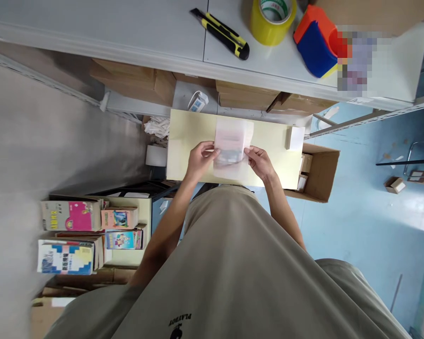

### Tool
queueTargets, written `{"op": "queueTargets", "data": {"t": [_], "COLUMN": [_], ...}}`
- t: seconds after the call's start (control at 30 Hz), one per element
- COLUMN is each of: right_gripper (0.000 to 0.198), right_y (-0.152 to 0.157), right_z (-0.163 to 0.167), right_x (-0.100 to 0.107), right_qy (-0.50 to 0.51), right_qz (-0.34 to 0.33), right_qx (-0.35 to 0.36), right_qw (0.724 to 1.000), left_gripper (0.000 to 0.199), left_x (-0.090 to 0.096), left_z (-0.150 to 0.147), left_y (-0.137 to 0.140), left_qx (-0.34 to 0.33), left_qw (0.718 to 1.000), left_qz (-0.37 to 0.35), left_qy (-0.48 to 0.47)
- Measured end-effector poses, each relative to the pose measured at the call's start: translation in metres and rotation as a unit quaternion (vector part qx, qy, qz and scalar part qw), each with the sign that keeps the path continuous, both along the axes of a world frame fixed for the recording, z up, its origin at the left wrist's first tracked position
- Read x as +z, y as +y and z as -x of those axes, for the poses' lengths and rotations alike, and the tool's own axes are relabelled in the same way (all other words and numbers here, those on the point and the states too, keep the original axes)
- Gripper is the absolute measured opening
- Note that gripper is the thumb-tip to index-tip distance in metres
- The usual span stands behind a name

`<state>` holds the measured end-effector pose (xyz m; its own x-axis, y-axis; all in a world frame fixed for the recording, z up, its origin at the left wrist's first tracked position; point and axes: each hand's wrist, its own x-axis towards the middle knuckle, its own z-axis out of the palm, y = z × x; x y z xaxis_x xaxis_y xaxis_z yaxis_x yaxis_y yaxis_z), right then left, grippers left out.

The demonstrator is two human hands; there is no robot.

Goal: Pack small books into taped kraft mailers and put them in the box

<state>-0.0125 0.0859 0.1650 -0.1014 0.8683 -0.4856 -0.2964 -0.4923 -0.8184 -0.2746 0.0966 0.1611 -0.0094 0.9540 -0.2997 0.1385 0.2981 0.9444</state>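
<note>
A translucent pale pink plastic bag [231,134] is stretched between my two hands over a pale yellow table [272,165]. A greyish band shows across its lower part, but blur hides what it is. My left hand [200,161] pinches the bag's left edge between thumb and fingers. At the right edge, my right hand [260,162] grips it the same way. A small white box [297,138] stands at the table's right end, apart from both hands.
A grey shelf [127,28] above holds a utility knife [222,34], yellow tape [273,21] and an orange-and-blue tape dispenser [318,44]. Cardboard boxes [247,94] and a power strip [199,101] sit behind the table. An open carton [323,174] is right; books [70,215] are left.
</note>
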Motion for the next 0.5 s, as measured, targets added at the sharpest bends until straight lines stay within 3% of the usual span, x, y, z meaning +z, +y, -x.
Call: {"op": "queueTargets", "data": {"t": [0.07,0.23,0.37,0.5], "right_gripper": [0.058,0.056,0.053,0.047], "right_y": [0.0,-0.004,-0.008,-0.008], "right_z": [0.008,0.036,0.056,0.059], "right_x": [0.004,0.006,0.0,-0.008], "right_qy": [-0.023,-0.07,-0.109,-0.127], "right_qz": [-0.009,-0.061,-0.068,-0.086], "right_qx": [-0.003,0.005,-0.004,0.027], "right_qw": [1.0,0.996,0.992,0.988], "left_gripper": [0.066,0.062,0.052,0.032], "left_x": [-0.002,0.002,0.005,-0.002], "left_z": [-0.008,-0.037,-0.045,-0.029], "left_y": [-0.007,-0.025,-0.027,-0.023], "left_qx": [0.007,-0.07,-0.023,0.023], "left_qw": [0.999,0.996,1.0,0.999], "left_qz": [-0.03,-0.01,0.0,0.044], "left_qy": [0.03,-0.054,-0.011,0.019]}}
